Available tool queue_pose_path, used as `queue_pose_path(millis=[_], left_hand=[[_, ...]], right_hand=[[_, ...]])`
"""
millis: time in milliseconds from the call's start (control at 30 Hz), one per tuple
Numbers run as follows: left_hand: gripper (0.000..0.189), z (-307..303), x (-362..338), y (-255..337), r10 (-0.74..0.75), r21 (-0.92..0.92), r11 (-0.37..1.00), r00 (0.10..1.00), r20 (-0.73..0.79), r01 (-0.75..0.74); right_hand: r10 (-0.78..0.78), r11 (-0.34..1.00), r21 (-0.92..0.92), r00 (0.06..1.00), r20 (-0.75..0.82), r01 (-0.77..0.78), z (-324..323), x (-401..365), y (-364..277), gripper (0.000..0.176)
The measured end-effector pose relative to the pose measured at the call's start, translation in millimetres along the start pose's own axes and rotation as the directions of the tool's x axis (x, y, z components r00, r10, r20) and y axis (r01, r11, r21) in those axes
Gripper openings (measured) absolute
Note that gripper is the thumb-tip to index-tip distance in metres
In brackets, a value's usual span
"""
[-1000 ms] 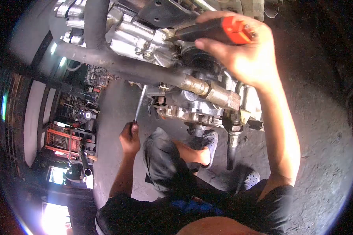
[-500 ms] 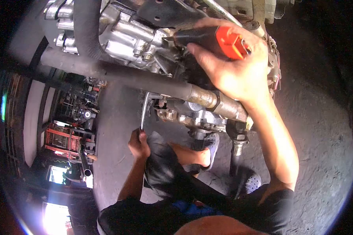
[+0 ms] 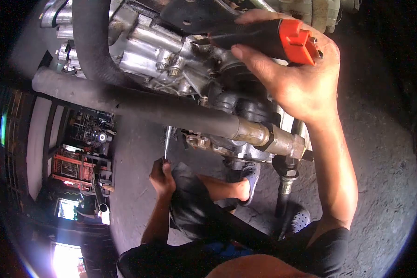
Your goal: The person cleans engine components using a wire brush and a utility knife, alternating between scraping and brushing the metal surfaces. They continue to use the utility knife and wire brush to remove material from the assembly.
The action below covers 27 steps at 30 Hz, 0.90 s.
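Note:
My right hand (image 3: 306,88) is closed around a black tool with an orange end (image 3: 259,39). The tool's narrow, blade-like tip points left at a metal engine-like assembly (image 3: 157,51); whether it touches cannot be made out. My left hand (image 3: 162,178), lower left, grips the bottom of a slim metal wrench (image 3: 168,141). That wrench stands up toward the assembly's underside, its upper end hidden behind a thick dark hose (image 3: 171,113). The hose crosses in front of the assembly and ends in a worn metal fitting (image 3: 280,141) below my right wrist.
A second dark hose (image 3: 92,41) curves down at upper left. Below the fitting hangs another metal coupling (image 3: 286,183). My feet in clog shoes (image 3: 251,180) are on the grey concrete floor (image 3: 380,185). Red metal frames (image 3: 72,167) and shop equipment stand far left.
My right hand and the black and orange tool have shifted right in view. The crossing hose appears lower and now covers the wrench's bent upper end. Both hands keep their grip.

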<state>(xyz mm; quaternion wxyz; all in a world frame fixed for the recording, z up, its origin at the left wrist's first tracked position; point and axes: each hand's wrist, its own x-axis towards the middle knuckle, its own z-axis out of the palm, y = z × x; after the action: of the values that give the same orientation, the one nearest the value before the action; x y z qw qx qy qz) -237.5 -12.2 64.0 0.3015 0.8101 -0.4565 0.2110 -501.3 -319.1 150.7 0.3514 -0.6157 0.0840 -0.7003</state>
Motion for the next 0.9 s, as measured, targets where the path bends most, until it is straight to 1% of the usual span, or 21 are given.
queue_pose_path(millis=[100, 200, 233, 333, 367, 467, 567, 667, 700, 800, 900], left_hand=[[0.046, -4, -2, -7, -0.042, 0.021, 0.999, 0.998, 0.036, 0.041], [0.045, -4, -2, -6, -0.040, 0.028, 0.999, 0.999, 0.035, 0.039], [0.044, -4, -1, -5, -0.030, 0.028, 0.999, 0.999, 0.037, 0.029], [0.042, -3, 0, -3, -0.011, 0.015, 1.000, 0.999, 0.037, 0.011], [0.042, -3, 0, -3, -0.016, 0.003, 1.000, 0.999, 0.037, 0.015], [0.042, -4, 0, 0, -0.031, -0.021, 0.999, 0.999, 0.037, 0.032], [0.043, -3, 0, 1, -0.057, -0.033, 0.998, 0.998, 0.035, 0.058], [0.042, -1, 1, 0, -0.057, -0.043, 0.997, 0.998, 0.022, 0.058], [0.042, -1, 1, 0, -0.056, -0.046, 0.997, 0.998, 0.016, 0.057], [0.042, -2, 0, 0, -0.061, -0.023, 0.998, 0.998, 0.010, 0.061], [0.044, -4, 1, 6, -0.061, -0.041, 0.997, 0.998, 0.008, 0.062]], right_hand=[[0.045, 0.999, -0.032, 0.997, 0.057, -0.044, -4, 0, -2, 0.028], [0.088, 0.996, -0.006, 0.985, 0.146, -0.088, -11, 0, 0, 0.030], [0.032, 0.999, -0.007, 0.985, 0.171, -0.031, -14, 1, 5, 0.031], [0.021, 0.999, -0.026, 0.995, 0.093, -0.018, -10, -2, 8, 0.031], [0.044, 0.999, 0.018, 0.996, 0.077, -0.046, -8, -3, 9, 0.030], [0.049, 0.995, -0.090, 0.982, 0.184, -0.033, -14, -1, 4, 0.029], [0.037, 0.999, 0.000, 0.990, 0.139, -0.037, -14, 0, 6, 0.028], [0.050, 0.998, 0.047, 0.998, 0.032, -0.052, -5, -1, 7, 0.027], [0.058, 0.998, 0.033, 0.998, 0.013, -0.058, -4, -2, 5, 0.026], [0.281, 0.956, 0.085, 0.960, 0.003, -0.280, 0, -3, -4, 0.023], [0.282, 0.942, 0.195, 0.959, -0.024, -0.272, 5, -4, 0, 0.021]])
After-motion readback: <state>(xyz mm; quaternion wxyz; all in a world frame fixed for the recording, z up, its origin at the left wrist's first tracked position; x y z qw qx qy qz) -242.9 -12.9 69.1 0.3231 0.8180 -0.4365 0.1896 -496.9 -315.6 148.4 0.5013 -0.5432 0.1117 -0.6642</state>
